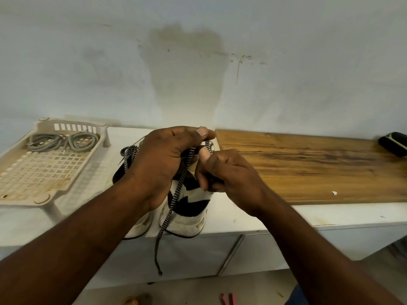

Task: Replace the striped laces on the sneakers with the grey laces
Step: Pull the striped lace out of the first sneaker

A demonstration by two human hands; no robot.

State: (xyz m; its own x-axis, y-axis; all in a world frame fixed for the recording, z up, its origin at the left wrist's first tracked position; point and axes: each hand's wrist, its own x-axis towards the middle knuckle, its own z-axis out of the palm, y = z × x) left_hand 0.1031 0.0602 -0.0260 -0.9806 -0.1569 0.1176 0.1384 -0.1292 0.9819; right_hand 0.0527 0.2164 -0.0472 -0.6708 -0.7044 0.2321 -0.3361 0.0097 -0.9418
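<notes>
1. Forearms enter from both lower corners of the frame and meet at centre.
2. Striped lace: a black-and-white weave. One free end hangs past the front edge of the counter at lower centre, and its tip looks frayed. Judged risk: a frayed tip may jam in an eyelet, and the dangling length may snag during a pull.
3. Sneaker: white with black panels, standing at the counter's front edge. A second sneaker touches it on the left and also carries striped lacing. Judged risk: a hard tug could drag the sneaker over the edge.
4. Left hand: its fingers are curled down and clamped over the sneaker's top. Right hand: its thumb and curled fingers pinch the striped lace just beside the left hand.
5. Grey laces: coiled at the far end of the beige tray in the left of the frame, well apart from both hands and not yet fitted.
6. Wooden board: lies on the counter at right.
</notes>
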